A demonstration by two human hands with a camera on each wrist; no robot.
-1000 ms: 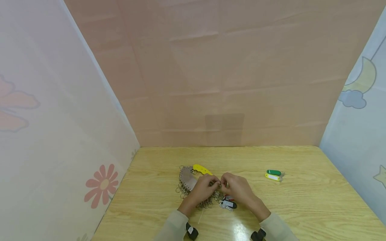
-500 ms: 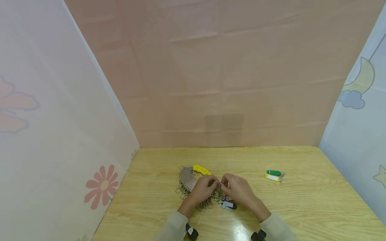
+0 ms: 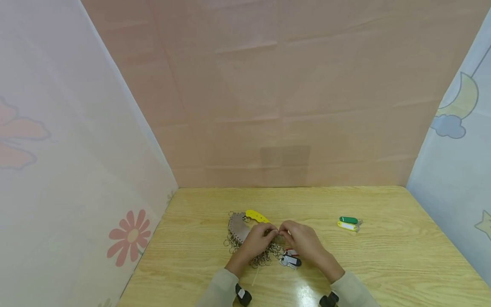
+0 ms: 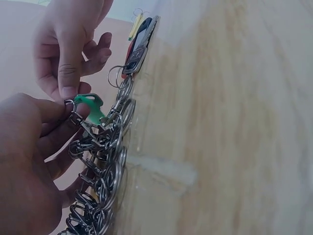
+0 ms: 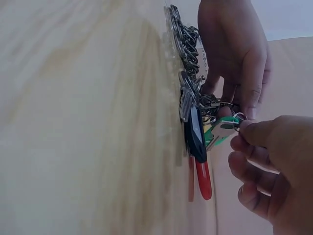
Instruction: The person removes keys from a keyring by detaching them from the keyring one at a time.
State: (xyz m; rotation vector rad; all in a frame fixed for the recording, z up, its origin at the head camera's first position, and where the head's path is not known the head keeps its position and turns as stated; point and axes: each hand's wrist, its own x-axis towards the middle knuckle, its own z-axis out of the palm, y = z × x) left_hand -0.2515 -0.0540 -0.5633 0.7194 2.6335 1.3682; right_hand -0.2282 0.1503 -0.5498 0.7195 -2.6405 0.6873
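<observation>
In the head view my left hand [image 3: 260, 239] and right hand [image 3: 301, 240] meet fingertip to fingertip over a grey curved panel [image 3: 238, 228] with a yellow handle [image 3: 256, 215]. Metal key rings and clasps [image 4: 105, 181] hang along the panel's edge. Between the hands is a small split ring [image 5: 239, 116], carrying a key [image 5: 225, 128] and a green key tag [image 5: 214, 136]. The left thumb and finger pinch the ring where it meets a clasp. From the other side, the right thumb and forefinger pinch the ring. Fingers partly hide the ring.
Beside the hands lie a black key tag [image 3: 293, 260] with keys and a red key tag [image 5: 203, 181]. Farther right on the wooden table [image 3: 402, 256] are a green key tag [image 3: 348, 220] and a yellow key tag [image 3: 347, 226]. A thin pale strip [image 3: 255, 276] lies near the front.
The right fingertips have shifted slightly left against the left ones, and more of the red tag shows beneath. The panel and the loose tags stay in place.
</observation>
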